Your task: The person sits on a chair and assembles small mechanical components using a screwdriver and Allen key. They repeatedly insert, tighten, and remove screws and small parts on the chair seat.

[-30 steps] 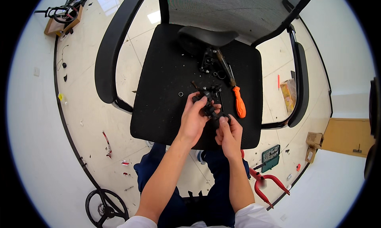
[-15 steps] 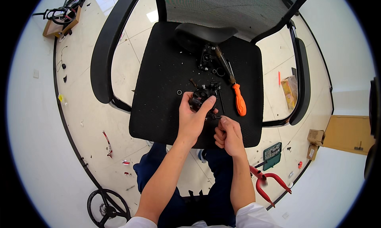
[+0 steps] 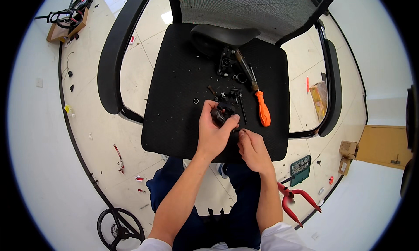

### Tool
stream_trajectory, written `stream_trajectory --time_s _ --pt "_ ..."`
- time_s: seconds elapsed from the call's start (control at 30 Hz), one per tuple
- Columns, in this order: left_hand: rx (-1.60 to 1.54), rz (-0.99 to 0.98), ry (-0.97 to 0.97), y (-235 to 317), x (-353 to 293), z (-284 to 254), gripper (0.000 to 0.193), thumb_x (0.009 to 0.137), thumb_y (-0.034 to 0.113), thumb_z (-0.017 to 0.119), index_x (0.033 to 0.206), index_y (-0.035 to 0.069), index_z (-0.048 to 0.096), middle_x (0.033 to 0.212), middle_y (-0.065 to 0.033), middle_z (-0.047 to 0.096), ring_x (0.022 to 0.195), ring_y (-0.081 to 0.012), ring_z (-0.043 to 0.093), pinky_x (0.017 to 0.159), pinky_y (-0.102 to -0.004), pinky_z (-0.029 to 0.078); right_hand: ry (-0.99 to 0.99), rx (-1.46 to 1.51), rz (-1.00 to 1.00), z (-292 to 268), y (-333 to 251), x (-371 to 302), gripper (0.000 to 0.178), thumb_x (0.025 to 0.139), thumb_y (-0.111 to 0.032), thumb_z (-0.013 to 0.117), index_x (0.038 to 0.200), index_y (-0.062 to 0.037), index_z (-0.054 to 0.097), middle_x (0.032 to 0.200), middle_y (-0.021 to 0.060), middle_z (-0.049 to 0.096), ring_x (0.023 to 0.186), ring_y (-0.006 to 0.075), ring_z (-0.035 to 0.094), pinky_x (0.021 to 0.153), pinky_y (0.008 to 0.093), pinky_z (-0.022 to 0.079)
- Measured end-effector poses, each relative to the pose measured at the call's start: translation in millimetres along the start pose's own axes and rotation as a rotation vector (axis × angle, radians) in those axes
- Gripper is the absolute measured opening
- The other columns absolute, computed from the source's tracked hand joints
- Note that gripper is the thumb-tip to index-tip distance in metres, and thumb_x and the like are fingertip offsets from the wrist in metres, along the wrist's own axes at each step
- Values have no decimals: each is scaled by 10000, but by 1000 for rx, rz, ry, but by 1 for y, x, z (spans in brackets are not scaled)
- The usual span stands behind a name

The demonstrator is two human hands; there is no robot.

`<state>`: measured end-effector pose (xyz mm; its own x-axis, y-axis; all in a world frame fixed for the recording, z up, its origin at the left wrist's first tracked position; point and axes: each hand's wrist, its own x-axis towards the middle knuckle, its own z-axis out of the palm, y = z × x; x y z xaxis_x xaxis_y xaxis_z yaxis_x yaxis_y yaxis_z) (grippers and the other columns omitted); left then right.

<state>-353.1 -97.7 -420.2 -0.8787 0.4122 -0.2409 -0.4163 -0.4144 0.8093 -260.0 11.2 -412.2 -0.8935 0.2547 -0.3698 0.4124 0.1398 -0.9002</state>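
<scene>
Above the front of the black chair seat [image 3: 174, 128], my left hand [image 3: 212, 131] is closed around a small black mechanical part [image 3: 220, 113], its thumb across the near side. My right hand [image 3: 254, 150] is pinched just right of that part; a thin dark piece seems to sit at its fingertips, too small to name. Beyond my hands lie small black fittings [image 3: 233, 93], a rusty bolt [image 3: 211, 90] and a small ring [image 3: 196, 101]. A screwdriver with an orange handle [image 3: 263, 111] rests to the right. A black bicycle saddle [image 3: 224, 36] with its post lies at the back.
Armrests [image 3: 124, 54] flank the seat. On the floor are a red fork [image 3: 290, 198], a green tool case [image 3: 300, 170], a black wheel [image 3: 120, 229], a yellow package [image 3: 318, 101] and cardboard boxes [image 3: 348, 150]. An open box of parts [image 3: 65, 30] stands far left.
The part in my left hand has turned and come slightly nearer, uncovering the small fittings behind it. My right hand has rotated and shifted slightly right, its fingers still beside the part.
</scene>
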Motion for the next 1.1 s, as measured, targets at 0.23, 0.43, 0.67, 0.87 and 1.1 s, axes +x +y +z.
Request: stream_trajectory --time_s 0.23,0.43,0.67,0.87,1.1 --pt "168 135 24 -15 2 -4 324 834 24 701 986 54 416 831 -25 558 684 -77 567 618 -243 534 89 -191 -25 10 -11 -4 271 979 -140 435 857 79 539 651 272 544 611 444 560 560 429 427" --pt "235 56 177 16 -4 14 319 836 101 731 1073 -8 547 732 -61 658 518 -100 609 488 -217 492 14 -255 -92 8 -14 -5 239 969 -116 458 877 84 547 653 279 556 608 453 576 564 462 441" --pt "374 41 199 2 1 -3 235 905 152 662 782 -43 622 574 -64 598 487 -138 622 449 -245 472 0 -316 -122 9 -15 -2 272 980 -153 492 826 66 546 602 268 539 585 442 582 544 462 442" --pt "321 -28 225 7 -1 1 273 906 163 661 741 -50 611 575 -80 608 472 -159 631 437 -249 462 1 -379 -147 7 -11 0 276 974 -160 513 794 47 544 565 245 528 544 427 569 512 446 433" --pt "310 -25 184 8 0 2 289 903 163 664 717 -53 620 580 -82 611 475 -165 638 425 -251 457 18 -386 -163 6 -7 -1 276 962 -158 543 774 45 549 551 236 527 506 402 565 485 425 422"
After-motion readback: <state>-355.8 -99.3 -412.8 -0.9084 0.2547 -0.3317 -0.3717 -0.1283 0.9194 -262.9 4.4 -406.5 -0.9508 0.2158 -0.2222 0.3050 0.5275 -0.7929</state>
